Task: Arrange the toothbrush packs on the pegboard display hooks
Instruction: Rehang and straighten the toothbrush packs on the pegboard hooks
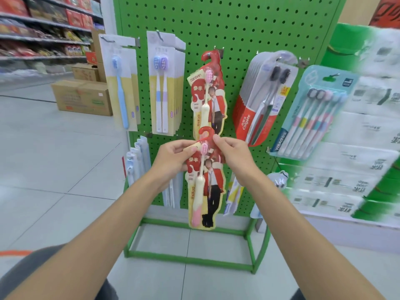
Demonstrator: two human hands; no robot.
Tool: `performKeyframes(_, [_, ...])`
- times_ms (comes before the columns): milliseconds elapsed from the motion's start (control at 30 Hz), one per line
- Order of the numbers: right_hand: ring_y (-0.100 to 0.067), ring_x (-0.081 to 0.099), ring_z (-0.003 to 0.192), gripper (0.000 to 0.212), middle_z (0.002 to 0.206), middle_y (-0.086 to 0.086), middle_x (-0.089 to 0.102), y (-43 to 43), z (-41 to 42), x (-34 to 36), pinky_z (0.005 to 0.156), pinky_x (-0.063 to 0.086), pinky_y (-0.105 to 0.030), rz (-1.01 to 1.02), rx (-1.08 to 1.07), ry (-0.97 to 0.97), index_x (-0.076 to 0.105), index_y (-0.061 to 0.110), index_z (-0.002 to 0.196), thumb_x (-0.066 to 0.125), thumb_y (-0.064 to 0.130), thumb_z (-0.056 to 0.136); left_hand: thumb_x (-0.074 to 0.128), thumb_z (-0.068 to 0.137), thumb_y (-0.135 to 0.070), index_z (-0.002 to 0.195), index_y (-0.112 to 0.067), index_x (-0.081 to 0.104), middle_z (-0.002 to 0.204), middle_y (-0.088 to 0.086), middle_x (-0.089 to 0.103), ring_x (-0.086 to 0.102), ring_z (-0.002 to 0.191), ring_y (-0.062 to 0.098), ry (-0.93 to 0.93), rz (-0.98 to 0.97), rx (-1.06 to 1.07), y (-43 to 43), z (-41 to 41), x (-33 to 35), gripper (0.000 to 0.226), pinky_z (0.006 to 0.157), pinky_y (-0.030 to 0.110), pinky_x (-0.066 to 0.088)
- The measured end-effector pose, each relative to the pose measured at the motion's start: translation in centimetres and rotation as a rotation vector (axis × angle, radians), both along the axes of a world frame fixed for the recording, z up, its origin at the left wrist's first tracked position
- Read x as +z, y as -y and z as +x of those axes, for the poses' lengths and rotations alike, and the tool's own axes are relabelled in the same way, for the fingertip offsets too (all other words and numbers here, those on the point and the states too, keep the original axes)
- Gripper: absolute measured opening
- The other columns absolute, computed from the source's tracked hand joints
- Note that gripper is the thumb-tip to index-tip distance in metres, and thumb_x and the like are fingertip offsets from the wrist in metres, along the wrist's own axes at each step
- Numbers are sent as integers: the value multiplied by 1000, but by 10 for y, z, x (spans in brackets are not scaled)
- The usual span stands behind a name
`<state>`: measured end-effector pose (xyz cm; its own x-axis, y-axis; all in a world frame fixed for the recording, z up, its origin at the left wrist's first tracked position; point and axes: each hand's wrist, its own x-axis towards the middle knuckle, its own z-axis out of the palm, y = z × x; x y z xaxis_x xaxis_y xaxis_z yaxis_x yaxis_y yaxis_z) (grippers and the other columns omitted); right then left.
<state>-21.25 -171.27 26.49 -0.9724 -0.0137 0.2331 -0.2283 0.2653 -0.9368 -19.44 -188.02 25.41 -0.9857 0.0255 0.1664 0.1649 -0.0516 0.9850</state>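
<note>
- The left hand [173,155] grips the upper left edge of a red-and-cream toothbrush pack [204,191], with its fingers curled round the card and the thumb on the front.
- The right hand [232,152] pinches the same pack at its upper right edge, just beside the red hanger loop [206,132] at the top.
- The held pack hangs upright between the two hands in front of the green pegboard [238,24], level with its lower half. A pink-headed brush shows on its front.
- Its hanger loop overlaps the bottom of a matching pack [212,94], which hangs from a hook in the middle of the board.
- To the right hang a stack of Colgate packs [257,105], tilted, and beyond them a teal multi-brush pack [313,113].
- To the left hang a twin-brush pack [164,83] and a single blue-brush pack [121,83]; more pale packs [138,165] hang lower on the left.
- The board stands on a green frame [190,258] on a tiled floor.
- Cardboard boxes [82,98] sit on the floor at the left, and wrapped white-and-green goods [357,148], blurred, are stacked at the right.
</note>
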Motion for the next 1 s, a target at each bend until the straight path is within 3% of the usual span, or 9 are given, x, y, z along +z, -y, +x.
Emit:
performKeyframes(67, [-24, 52, 65, 73, 72, -33, 49, 1, 5, -14, 77, 49, -40, 38, 54, 91, 58, -14, 87, 55, 59, 90, 63, 94, -15, 98, -21, 70, 88, -1, 77, 73, 78, 11, 18, 56, 63, 3, 1, -1, 10, 61, 21, 57])
performKeyframes(167, [-29, 34, 59, 77, 69, -15, 34, 1, 16, -26, 72, 38, -34, 129, 108, 187, 45, -8, 72, 52, 67, 87, 63, 94, -14, 96, -21, 70, 91, 0, 76, 72, 79, 12, 24, 89, 119, 10, 0, -1, 10, 67, 25, 60])
performKeyframes(300, [-10, 49, 52, 49, 65, -7, 50, -5, 28, -39, 64, 52, -21, 76, 217, 247, 53, 5, 71, 55, 48, 96, 63, 95, -14, 96, -21, 71, 96, 3, 76, 72, 84, 15, 11, 93, 137, 17, 1, -1, 11, 73, 29, 61])
performKeyframes(400, [-12, 66, 69, 42, 84, -6, 75, -12, 38, -51, 71, 55, -22, 70, 291, 305, 70, 0, 90, 55, 39, 98, 63, 95, -14, 96, -20, 71, 98, 5, 75, 72, 88, 18, 16, 132, 186, 20, 1, 0, 10, 76, 31, 61])
performKeyframes(667, [-10, 65, 70, 11, 71, 2, 67, -31, 54, -70, 69, 53, -20, 132, 353, 360, 68, 12, 79, 72, 16, 88, 61, 96, -11, 101, -15, 67, 101, 8, 73, 73, 82, 14, 40, 257, 240, 21, -1, 0, 9, 65, 25, 60])
performKeyframes(733, [-15, 69, 79, 20, 67, 6, 67, -33, 57, -72, 72, 54, -23, 178, 395, 343, 67, 24, 72, 74, 12, 86, 61, 96, -11, 105, -15, 63, 100, 8, 73, 73, 81, 15, 20, 259, 254, 20, -2, 0, 10, 67, 28, 60])
performKeyframes(800, [-16, 68, 78, 10, 68, 4, 69, -31, 60, -73, 75, 53, -27, 184, 397, 301, 68, 19, 83, 74, 11, 86, 60, 96, -10, 106, -17, 56, 101, 9, 72, 73, 80, 15, -24, 218, 281, 19, -1, 0, 12, 68, 32, 61])
performKeyframes(933, [-16, 53, 67, 22, 84, -24, 66, -25, 59, -81, 64, 46, -29, 209, 295, 110, 67, 25, 98, 76, 26, 79, 52, 101, -23, 102, -20, 56, 104, 5, 69, 70, 89, 18, -73, 80, 311, 14, 1, 2, 4, 85, 44, 59])
performKeyframes(1000, [-10, 45, 66, 26, 82, -12, 64, -24, 56, -86, 62, 39, -30, 341, 234, -51, 64, 29, 106, 69, 31, 81, 51, 100, -39, 108, -19, 52, 108, 7, 68, 69, 97, 20, -55, 90, 274, 13, 3, 4, 21, 88, 46, 57])
